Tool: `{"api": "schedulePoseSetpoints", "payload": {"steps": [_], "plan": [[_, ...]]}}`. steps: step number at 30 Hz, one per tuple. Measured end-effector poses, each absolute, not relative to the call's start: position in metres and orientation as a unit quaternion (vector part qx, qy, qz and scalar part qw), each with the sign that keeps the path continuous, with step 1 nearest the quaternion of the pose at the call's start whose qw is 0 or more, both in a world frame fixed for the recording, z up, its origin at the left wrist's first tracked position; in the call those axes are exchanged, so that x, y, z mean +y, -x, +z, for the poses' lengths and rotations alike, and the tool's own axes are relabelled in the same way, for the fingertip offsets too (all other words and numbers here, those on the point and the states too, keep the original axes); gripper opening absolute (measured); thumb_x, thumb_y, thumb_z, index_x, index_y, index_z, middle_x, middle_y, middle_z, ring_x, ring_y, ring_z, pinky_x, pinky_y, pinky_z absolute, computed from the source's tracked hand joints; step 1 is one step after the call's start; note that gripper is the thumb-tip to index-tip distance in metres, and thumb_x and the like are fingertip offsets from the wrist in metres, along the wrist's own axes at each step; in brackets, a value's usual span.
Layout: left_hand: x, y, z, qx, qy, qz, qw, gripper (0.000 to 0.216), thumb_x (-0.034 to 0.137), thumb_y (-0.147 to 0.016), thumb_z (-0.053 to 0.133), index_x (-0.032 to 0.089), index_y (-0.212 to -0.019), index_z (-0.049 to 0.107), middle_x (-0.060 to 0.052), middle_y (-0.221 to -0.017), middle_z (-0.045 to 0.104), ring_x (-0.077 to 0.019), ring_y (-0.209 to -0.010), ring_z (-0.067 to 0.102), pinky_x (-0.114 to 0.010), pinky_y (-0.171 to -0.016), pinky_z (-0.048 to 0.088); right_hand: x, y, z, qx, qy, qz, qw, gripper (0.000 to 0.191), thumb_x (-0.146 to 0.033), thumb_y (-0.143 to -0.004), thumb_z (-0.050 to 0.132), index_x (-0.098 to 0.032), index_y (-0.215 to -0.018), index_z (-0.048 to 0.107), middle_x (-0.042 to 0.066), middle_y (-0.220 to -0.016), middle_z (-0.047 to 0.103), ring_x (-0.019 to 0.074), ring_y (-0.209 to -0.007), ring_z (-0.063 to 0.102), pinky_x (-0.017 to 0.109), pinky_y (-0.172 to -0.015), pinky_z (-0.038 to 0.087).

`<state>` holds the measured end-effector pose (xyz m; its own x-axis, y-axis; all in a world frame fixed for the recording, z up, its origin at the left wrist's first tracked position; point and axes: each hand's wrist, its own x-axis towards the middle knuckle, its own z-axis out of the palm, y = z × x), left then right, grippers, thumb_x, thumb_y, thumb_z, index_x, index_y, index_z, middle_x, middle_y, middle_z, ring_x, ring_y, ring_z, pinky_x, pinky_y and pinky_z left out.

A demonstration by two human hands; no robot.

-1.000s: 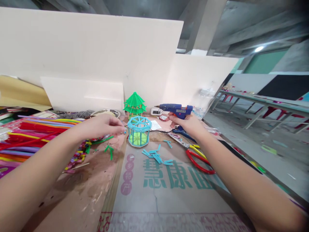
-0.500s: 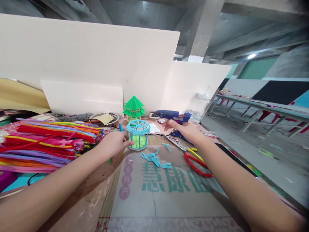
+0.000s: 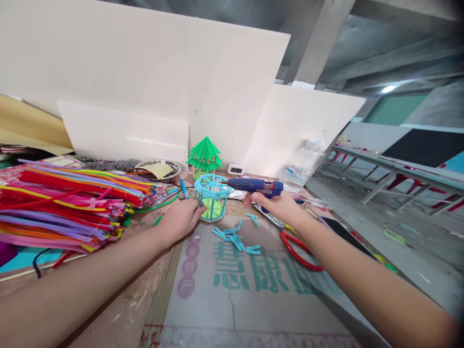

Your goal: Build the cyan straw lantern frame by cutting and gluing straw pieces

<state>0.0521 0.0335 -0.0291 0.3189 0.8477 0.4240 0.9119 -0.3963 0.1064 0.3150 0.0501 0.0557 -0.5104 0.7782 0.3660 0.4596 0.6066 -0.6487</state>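
My left hand [image 3: 183, 217] pinches the left side of a small blue round frame [image 3: 210, 187], which has a spoked top, thin uprights and a light green base. In my right hand [image 3: 272, 202] is a blue hot glue gun [image 3: 253, 185], its nozzle pointing left at the frame's top rim; I cannot tell whether it touches. Short blue pieces [image 3: 234, 237] lie on the printed sheet in front of the frame. Red-handled scissors [image 3: 295, 249] lie below my right wrist. Behind the frame stands a green tiered-roof model pavilion [image 3: 205, 157].
Bundles of coloured pipe cleaners [image 3: 68, 203] fill the left side. A metal bowl [image 3: 159, 169], a small digital clock [image 3: 236, 168] and a clear plastic container [image 3: 304, 159] stand along the white boards [image 3: 145, 72]. A dark flat object [image 3: 348, 236] lies at the right edge.
The glue gun has moved left and down, bringing its nozzle to the frame's top. My left hand still holds the frame. The view has shifted slightly.
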Motion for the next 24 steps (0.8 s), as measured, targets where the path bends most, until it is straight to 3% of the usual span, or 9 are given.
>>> {"api": "schedulePoseSetpoints", "payload": {"steps": [4,8,13,18,24], "plan": [[0.032,-0.053,-0.027,-0.534,0.817,-0.211,0.052,0.042,0.04,-0.097,0.032,0.018,-0.079,0.062,-0.007,-0.079,0.068,-0.0213,-0.08,0.063,-0.03,-0.069,0.041,0.035,-0.318,0.051,-0.82,0.379,0.254,0.346,0.033,-0.049,-0.083,0.054,-0.02,-0.083,0.069,0.006,-0.087,0.073,0.0224,-0.085,0.067,0.034,-0.081,0.051],[0.029,-0.055,-0.024,-0.519,0.827,-0.209,0.056,0.044,0.043,-0.096,0.033,0.018,-0.081,0.066,-0.007,-0.079,0.069,-0.0211,-0.078,0.063,-0.03,-0.069,0.04,0.024,-0.32,0.05,-0.822,0.414,0.223,0.32,0.03,-0.045,-0.079,0.055,-0.021,-0.062,0.063,0.004,-0.068,0.07,0.0215,-0.069,0.065,0.033,-0.066,0.053],[0.03,-0.056,-0.024,-0.514,0.831,-0.201,0.068,0.046,0.044,-0.096,0.033,0.018,-0.08,0.067,-0.007,-0.078,0.068,-0.0215,-0.077,0.062,-0.03,-0.067,0.039,0.024,-0.321,0.047,-0.817,0.435,0.193,0.325,0.031,-0.045,-0.076,0.056,-0.023,-0.055,0.053,0.002,-0.055,0.062,0.0181,-0.053,0.057,0.03,-0.052,0.049],[0.031,-0.054,-0.027,-0.509,0.835,-0.196,0.07,0.042,0.042,-0.096,0.035,0.018,-0.082,0.066,-0.007,-0.08,0.068,-0.0213,-0.08,0.062,-0.029,-0.068,0.039,0.026,-0.32,0.044,-0.812,0.439,0.184,0.338,0.03,-0.043,-0.076,0.056,-0.023,-0.055,0.052,0.001,-0.054,0.06,0.0182,-0.056,0.057,0.03,-0.055,0.049],[0.03,-0.054,-0.027,-0.504,0.838,-0.194,0.085,0.041,0.042,-0.096,0.035,0.018,-0.083,0.066,-0.007,-0.082,0.069,-0.0219,-0.08,0.062,-0.03,-0.069,0.04,0.026,-0.319,0.044,-0.804,0.429,0.211,0.352,0.02,-0.042,-0.074,0.06,-0.023,-0.069,0.062,0.003,-0.068,0.068,0.0233,-0.07,0.064,0.034,-0.064,0.053]]}}
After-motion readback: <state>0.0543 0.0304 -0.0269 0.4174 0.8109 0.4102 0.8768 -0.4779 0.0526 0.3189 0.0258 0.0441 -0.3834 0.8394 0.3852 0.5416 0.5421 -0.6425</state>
